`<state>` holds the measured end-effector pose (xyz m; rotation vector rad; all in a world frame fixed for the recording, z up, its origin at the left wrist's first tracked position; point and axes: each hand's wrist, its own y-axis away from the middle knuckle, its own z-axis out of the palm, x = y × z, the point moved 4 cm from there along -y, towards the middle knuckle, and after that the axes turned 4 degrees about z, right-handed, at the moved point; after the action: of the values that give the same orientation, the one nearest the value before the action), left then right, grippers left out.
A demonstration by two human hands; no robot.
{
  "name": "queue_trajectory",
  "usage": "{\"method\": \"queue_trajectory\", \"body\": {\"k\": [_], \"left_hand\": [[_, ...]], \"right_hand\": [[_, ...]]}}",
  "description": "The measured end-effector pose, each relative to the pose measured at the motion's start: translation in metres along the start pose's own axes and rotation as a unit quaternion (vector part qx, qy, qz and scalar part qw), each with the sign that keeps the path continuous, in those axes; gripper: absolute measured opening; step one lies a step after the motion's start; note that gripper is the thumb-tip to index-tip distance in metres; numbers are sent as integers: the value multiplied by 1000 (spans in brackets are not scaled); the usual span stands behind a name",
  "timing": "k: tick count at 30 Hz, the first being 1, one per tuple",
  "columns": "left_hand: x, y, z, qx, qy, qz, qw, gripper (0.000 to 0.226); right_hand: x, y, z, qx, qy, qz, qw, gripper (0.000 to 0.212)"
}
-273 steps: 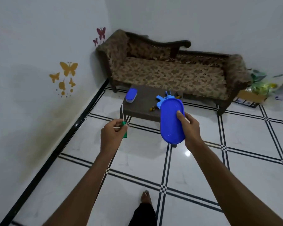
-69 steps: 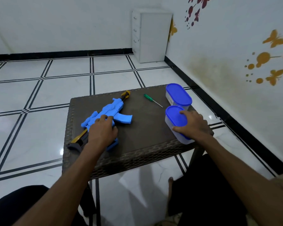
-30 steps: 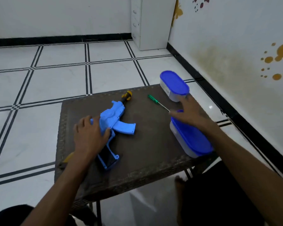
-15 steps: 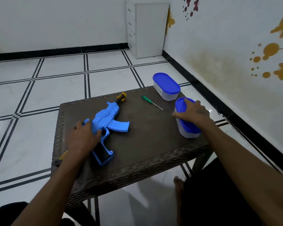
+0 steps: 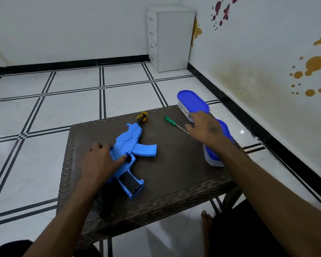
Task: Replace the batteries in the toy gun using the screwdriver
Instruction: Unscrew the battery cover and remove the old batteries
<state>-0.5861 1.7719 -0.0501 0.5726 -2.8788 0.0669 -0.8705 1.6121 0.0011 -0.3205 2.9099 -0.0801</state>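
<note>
A blue toy gun point(image 5: 132, 149) with a yellow-and-black muzzle lies on the brown woven table point(image 5: 174, 175), its black grip panel facing up. My left hand point(image 5: 99, 162) lies over its rear part, thumb against the trigger area. A thin screwdriver point(image 5: 171, 122) with a green handle rests at the table's far side. My right hand point(image 5: 205, 127) hovers with fingers spread, fingertips close to the screwdriver's metal tip and holding nothing.
Two white containers with blue lids stand at the table's right edge: the far one point(image 5: 192, 102), and the near one point(image 5: 216, 156) partly hidden by my right forearm. A white drawer cabinet point(image 5: 171, 39) stands in the corner. The wall runs close on the right. My foot point(image 5: 206, 219) is under the table.
My right hand has lifted off the near container's lid and moved left toward the screwdriver's tip. My left hand stays on the toy gun.
</note>
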Motion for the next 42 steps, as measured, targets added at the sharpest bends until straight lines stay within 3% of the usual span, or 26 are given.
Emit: {"method": "queue_trajectory", "body": {"k": [3, 9, 16, 21, 24, 27, 31, 35, 42], "left_hand": [[6, -5, -7, 29, 2, 32, 999, 66], [13, -30, -10, 38, 8, 60, 997, 58], [5, -40, -2, -38, 21, 87, 995, 68], [-10, -20, -9, -10, 49, 74, 996, 80], [-22, 3, -3, -10, 66, 67, 996, 76], [-25, 28, 10, -53, 71, 44, 995, 86], [-20, 42, 17, -35, 81, 27, 996, 85], [-11, 46, 18, -16, 78, 7, 997, 84], [9, 44, 22, -15, 40, 0, 999, 89]], "right_hand": [[-34, -20, 19, -61, 1, -27, 998, 38], [-58, -68, 72, -104, 35, -24, 994, 46], [-58, -91, 85, -27, -3, -39, 999, 31], [-74, -67, 63, 59, -74, -82, 992, 32], [-83, -21, 39, 150, -168, -108, 968, 28], [-87, 29, 30, 180, -304, -143, 925, 24], [-87, 70, 33, 143, -451, -138, 870, 27], [-91, 108, 23, 107, -548, -146, 817, 44], [-88, 131, 7, 72, -572, -204, 791, 39]]}}
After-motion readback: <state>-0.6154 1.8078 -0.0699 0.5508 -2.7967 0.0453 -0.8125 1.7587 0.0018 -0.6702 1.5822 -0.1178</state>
